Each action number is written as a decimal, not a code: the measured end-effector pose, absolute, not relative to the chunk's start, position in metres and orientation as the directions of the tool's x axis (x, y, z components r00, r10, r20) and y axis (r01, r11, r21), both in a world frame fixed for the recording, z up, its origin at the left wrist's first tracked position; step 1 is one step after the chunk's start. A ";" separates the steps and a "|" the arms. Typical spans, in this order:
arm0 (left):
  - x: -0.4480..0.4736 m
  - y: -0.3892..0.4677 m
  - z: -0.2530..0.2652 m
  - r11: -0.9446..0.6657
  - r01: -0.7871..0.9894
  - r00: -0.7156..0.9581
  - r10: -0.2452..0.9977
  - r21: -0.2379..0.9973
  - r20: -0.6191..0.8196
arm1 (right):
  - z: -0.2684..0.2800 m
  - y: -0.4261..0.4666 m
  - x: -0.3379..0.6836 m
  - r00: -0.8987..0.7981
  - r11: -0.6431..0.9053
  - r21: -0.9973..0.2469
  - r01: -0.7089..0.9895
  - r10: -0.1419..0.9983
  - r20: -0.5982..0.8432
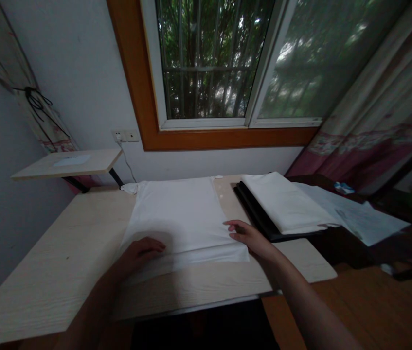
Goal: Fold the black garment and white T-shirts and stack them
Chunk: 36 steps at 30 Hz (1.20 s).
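Note:
A white cloth (180, 209) lies spread on the light wooden desk (70, 243), with a fold across its near part. On the left of its near part rests my left hand (143, 250), palm down, fingers close together and stretched over the fabric. My right hand (244, 234) is at the cloth's right edge, its fingertips and thumb pointing left and a gap between them. Neither hand visibly grips the fabric. The undersides of both hands are hidden.
Right of the cloth, a folded white fabric (286, 204) lies on a black flat item (257, 209). Beyond it is a pale printed sheet (366, 218). A small raised shelf (70, 163) stands at the back left. Behind the desk are a wall socket (125, 136) and a window (213, 63).

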State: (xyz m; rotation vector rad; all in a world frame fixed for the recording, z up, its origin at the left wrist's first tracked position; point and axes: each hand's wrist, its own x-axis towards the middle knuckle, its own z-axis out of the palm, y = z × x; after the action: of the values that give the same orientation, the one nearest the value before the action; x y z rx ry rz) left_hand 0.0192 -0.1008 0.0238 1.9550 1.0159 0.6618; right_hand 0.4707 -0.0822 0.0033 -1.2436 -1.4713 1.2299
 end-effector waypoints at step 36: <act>0.022 -0.073 -0.009 -0.282 0.953 0.243 0.929 0.111 0.278 | -0.003 -0.078 0.391 -0.450 0.558 -0.307 0.771 0.819 0.357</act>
State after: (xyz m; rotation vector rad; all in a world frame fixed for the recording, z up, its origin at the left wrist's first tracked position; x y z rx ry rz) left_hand 0.0223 -0.0726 -0.0087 2.5386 1.9278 0.4712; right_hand 0.3912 -0.0785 -0.0027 -1.2813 -2.3293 0.1366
